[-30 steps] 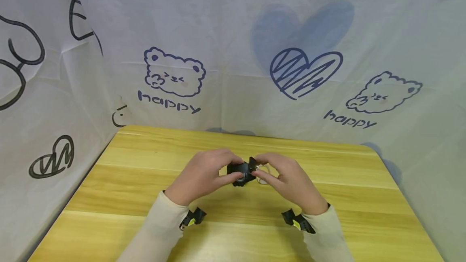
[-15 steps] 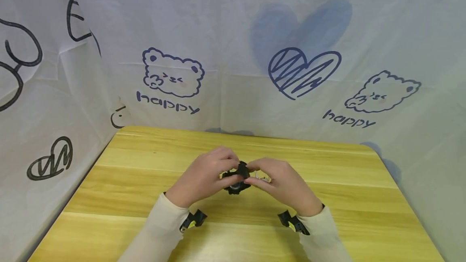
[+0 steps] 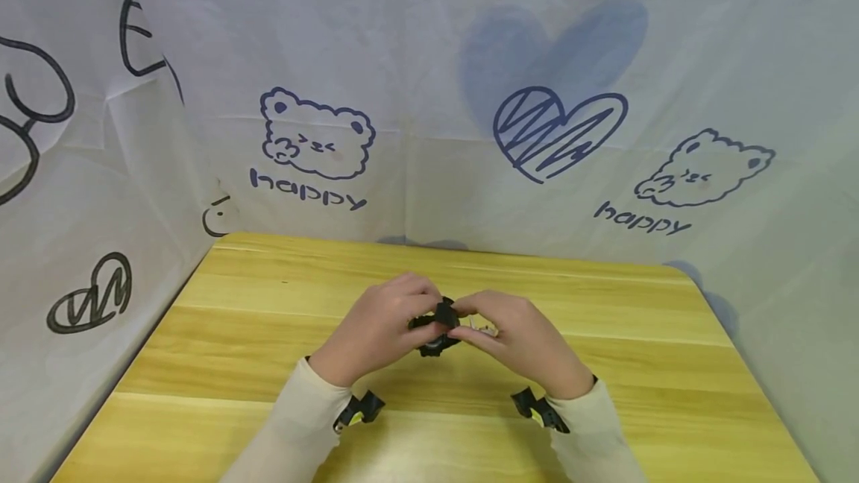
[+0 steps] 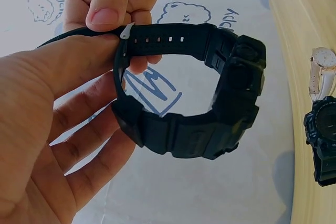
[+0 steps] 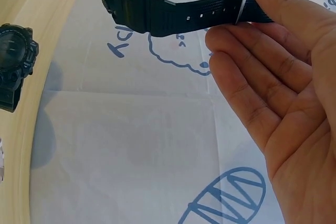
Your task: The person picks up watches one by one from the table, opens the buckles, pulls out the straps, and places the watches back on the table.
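A black wristwatch [image 4: 239,87] hangs in the air between both hands, its strap formed into a loop. The strap passes through a silver-coloured buckle [image 4: 126,31], with a row of small holes beside it. My left hand [image 3: 379,326] pinches the strap near this buckle, its lower fingers spread loosely. From the other side, my right hand [image 3: 520,326] pinches the strap's free end between thumb and index finger. In the right wrist view the right hand's other fingers extend under the strap [image 5: 197,15]. Partly hidden behind the hands, the held watch looks small in the head view.
On the wooden table [image 3: 268,364] lies a second black watch [image 4: 324,129], just below the hands in the head view. Beside it is a small watch with a pale strap and round dial [image 4: 324,59]. A white cloth with drawings [image 3: 429,133] hangs behind the table.
My right hand has shifted a little left with the black watch, which has turned and come closer to my left hand. Over the last half second both hands have barely moved.
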`<move>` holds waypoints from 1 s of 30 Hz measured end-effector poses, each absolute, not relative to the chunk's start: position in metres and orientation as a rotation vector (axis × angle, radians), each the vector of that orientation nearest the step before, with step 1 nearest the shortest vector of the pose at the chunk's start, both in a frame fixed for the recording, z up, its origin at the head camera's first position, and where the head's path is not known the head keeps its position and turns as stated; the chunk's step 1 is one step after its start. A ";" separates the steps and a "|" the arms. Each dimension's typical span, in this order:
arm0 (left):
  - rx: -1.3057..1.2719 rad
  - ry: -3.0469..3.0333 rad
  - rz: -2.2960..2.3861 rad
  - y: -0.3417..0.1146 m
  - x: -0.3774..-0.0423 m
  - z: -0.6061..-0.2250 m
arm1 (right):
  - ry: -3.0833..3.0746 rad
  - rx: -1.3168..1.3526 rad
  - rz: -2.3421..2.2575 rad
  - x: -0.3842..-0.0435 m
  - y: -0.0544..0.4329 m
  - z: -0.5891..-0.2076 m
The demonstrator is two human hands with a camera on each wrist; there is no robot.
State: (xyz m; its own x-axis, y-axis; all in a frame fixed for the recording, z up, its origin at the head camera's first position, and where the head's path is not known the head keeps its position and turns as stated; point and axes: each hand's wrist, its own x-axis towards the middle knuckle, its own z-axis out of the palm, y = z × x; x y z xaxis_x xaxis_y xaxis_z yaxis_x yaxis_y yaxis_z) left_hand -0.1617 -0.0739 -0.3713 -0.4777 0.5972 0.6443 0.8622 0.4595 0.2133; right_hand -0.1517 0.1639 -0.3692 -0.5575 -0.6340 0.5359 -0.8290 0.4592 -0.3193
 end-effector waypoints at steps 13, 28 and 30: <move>-1.202 -2.244 -0.725 -0.073 -0.161 -0.371 | -2.363 1.237 0.786 -0.152 0.165 -0.367; -1.236 -2.279 -0.863 -0.075 -0.161 -0.371 | -2.269 1.228 0.842 -0.152 0.170 -0.369; -1.249 -2.273 -0.835 -0.074 -0.161 -0.371 | -2.268 1.233 0.844 -0.153 0.169 -0.369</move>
State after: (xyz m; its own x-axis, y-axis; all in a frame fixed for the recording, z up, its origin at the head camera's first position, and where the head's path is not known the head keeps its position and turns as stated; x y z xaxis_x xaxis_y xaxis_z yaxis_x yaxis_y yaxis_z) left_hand -0.1608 -0.0744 -0.3710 -0.5119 0.6080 0.6069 0.8563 0.4177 0.3038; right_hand -0.1527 0.1692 -0.3685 -0.5173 -0.5961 0.6140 -0.8525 0.4217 -0.3089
